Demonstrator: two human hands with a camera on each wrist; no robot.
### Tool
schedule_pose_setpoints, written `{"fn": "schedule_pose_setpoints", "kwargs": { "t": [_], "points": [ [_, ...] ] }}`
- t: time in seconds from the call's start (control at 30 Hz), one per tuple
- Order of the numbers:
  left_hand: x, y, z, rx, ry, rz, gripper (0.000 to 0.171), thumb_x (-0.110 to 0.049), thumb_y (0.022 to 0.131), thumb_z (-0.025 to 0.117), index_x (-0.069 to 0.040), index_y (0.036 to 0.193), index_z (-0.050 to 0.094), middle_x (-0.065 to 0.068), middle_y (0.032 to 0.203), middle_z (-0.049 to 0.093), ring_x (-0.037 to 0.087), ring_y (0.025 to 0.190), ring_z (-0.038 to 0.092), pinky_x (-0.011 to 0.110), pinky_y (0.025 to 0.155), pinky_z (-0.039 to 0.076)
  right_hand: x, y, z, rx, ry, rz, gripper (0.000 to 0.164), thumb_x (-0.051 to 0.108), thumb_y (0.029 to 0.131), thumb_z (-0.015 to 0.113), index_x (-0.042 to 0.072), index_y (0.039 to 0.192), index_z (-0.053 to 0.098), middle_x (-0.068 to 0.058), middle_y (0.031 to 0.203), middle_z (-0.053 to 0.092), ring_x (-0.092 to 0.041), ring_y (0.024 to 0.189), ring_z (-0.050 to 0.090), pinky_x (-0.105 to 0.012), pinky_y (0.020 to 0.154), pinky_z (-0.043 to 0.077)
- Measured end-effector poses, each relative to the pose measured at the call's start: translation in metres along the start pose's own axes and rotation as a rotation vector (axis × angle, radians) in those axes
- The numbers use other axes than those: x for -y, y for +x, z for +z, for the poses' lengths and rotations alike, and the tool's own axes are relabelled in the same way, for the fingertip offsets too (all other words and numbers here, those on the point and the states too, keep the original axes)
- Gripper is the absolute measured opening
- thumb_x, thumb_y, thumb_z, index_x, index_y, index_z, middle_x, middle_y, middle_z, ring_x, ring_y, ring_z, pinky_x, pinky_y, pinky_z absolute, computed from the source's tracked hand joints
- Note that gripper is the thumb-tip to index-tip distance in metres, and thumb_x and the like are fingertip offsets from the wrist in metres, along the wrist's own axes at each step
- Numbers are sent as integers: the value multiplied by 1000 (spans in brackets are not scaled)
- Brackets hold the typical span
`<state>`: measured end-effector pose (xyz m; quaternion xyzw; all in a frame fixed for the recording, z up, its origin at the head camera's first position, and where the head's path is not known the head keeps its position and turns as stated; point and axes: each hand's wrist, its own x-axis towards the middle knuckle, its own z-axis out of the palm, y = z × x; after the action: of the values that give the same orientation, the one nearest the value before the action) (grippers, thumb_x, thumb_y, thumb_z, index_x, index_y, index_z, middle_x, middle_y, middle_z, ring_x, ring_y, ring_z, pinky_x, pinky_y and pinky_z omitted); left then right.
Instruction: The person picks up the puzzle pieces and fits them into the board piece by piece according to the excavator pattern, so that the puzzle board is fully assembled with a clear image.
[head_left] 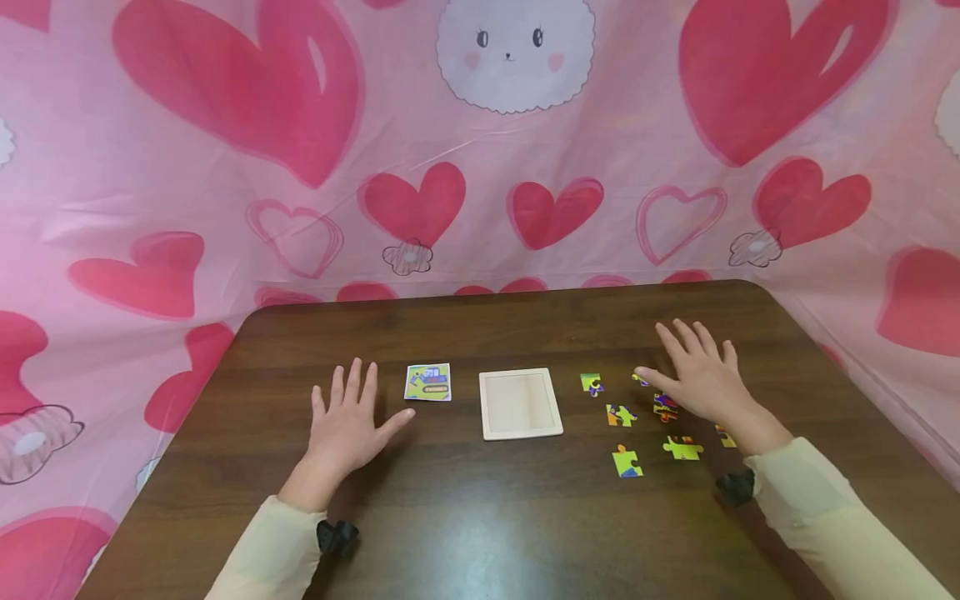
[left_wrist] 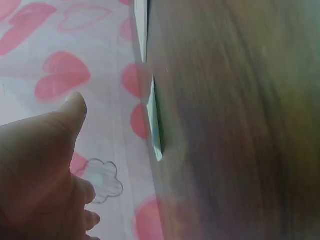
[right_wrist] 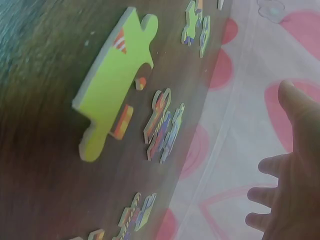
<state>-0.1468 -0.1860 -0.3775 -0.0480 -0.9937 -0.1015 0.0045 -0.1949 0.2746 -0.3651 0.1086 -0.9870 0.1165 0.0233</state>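
My left hand (head_left: 343, 429) is held with fingers spread and holds nothing, just left of a small picture card (head_left: 428, 382) showing a digger. Over on the right, my right hand (head_left: 703, 379) also has its fingers spread, above loose jigsaw pieces, and hides part of them. A yellow-green piece (head_left: 683, 448) lies below that hand, and another with a blue patch (head_left: 627, 462) is nearer the front. In the right wrist view a large yellow-green piece (right_wrist: 112, 80) lies flat on the wood. Between the hands sits a pale wooden puzzle frame (head_left: 483, 408).
The dark brown wooden table (head_left: 480, 517) has rounded far corners. A pink curtain (head_left: 480, 142) with red hearts hangs behind it and along both sides. Black bands with small devices (head_left: 337, 537) are worn at both wrists, under pale sleeves.
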Motion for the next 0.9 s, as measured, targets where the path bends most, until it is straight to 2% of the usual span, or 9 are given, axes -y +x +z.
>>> {"fn": "schedule_pose_setpoints", "kwargs": {
  "t": [0.3, 0.47, 0.7, 0.9],
  "points": [
    [-23, -4, 3, -54, -1, 104, 94, -62, 82, 52, 0, 145, 19, 21, 150, 13, 39, 135, 6, 60, 104, 2, 6, 3, 6, -40, -4, -61, 85, 61, 86, 46, 2, 144, 24, -27, 143, 20, -48, 130, 10, -72, 94, 4],
    [-42, -4, 7, -54, 4, 205, 92, -58, 83, 56, 0, 145, 21, 20, 150, 14, 38, 135, 11, 57, 105, 10, 11, 5, 8, -33, 17, -87, 84, 59, 87, 48, 1, 143, 25, -27, 142, 23, -47, 129, 14, -71, 95, 7],
    [-69, 2, 24, 15, -4, 383, 86, -52, 84, 58, 0, 144, 24, 20, 148, 18, 39, 133, 19, 54, 104, 20, 19, 9, 14, -14, 89, -123, 83, 55, 86, 52, 0, 143, 27, -27, 140, 30, -45, 128, 21, -67, 97, 14],
    [-84, 7, 34, 129, -35, 458, 81, -46, 86, 60, 1, 143, 26, 21, 147, 21, 37, 133, 20, 50, 105, 21, 26, 19, 20, 43, 194, -133, 83, 54, 86, 55, -2, 142, 28, -27, 140, 32, -44, 127, 27, -62, 99, 22]
  ]
}}
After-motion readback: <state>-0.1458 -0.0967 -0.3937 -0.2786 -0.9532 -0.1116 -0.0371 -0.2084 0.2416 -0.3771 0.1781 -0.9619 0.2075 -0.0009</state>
